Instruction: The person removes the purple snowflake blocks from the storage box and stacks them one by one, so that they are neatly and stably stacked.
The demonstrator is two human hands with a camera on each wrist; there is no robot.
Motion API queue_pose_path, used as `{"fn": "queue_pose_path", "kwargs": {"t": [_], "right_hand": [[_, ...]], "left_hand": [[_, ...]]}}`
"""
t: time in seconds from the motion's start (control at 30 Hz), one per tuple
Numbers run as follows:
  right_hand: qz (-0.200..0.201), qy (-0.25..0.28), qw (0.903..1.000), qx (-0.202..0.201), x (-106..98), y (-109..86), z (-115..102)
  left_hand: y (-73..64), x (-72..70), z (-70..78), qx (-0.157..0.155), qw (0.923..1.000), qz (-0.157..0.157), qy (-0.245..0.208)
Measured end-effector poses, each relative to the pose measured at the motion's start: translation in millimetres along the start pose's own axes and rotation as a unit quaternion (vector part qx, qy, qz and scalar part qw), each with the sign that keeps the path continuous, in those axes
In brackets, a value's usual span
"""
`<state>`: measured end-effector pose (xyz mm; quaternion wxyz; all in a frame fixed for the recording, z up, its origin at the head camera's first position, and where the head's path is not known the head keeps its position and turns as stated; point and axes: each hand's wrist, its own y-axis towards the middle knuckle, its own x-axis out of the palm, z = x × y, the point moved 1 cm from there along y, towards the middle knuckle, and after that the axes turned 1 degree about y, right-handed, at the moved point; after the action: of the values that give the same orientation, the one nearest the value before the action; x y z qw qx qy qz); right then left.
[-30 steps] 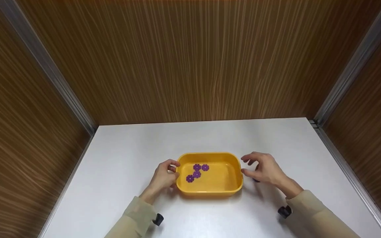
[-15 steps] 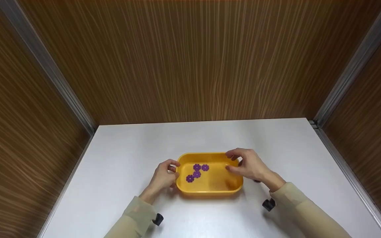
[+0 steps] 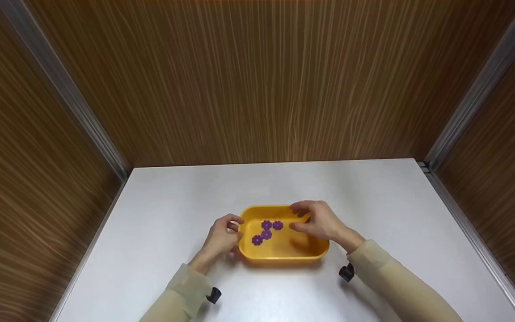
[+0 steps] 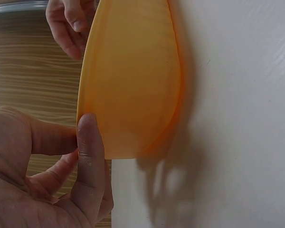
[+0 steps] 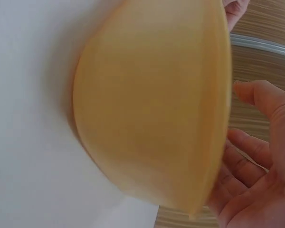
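Observation:
A yellow plastic tray (image 3: 280, 258) with raised walls and rounded corners rests on the white table. Several purple flower shapes (image 3: 266, 234) lie on its floor, left of the middle. My left hand (image 3: 220, 235) pinches the tray's left rim; in the left wrist view the thumb and a finger (image 4: 89, 147) meet at either side of the edge. Over the tray's right half hovers my right hand (image 3: 320, 220), thumb and fingers apart in a loose curve and nothing between them. In the right wrist view the tray wall partly covers that hand's fingers (image 5: 244, 166).
The white table (image 3: 172, 192) is bounded by a wood-grain back panel (image 3: 266, 89) and side panels with metal edge strips. A dark wrist device (image 3: 347, 272) sits under the right sleeve, another (image 3: 214, 295) by the left sleeve.
My right hand has moved left, from just outside the tray's right side to over its inside. A small dark spot seen right of the tray is now out of sight. The left hand stays put.

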<state>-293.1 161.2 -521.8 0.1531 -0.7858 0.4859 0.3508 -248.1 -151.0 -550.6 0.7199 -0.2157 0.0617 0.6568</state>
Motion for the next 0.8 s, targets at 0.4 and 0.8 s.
{"fn": "queue_pose_path", "kwargs": {"t": [0.4,0.8], "right_hand": [[-0.020,0.003,0.9997,-0.010,19,15.6,-2],[-0.070,-0.044,0.9963,0.022,39,27.7,-1]], "left_hand": [[1.8,-2.1,-2.6,0.029,0.9996,-0.002,-0.005],[1.4,-1.5,-2.0,0.026,0.9997,-0.002,-0.001]]}}
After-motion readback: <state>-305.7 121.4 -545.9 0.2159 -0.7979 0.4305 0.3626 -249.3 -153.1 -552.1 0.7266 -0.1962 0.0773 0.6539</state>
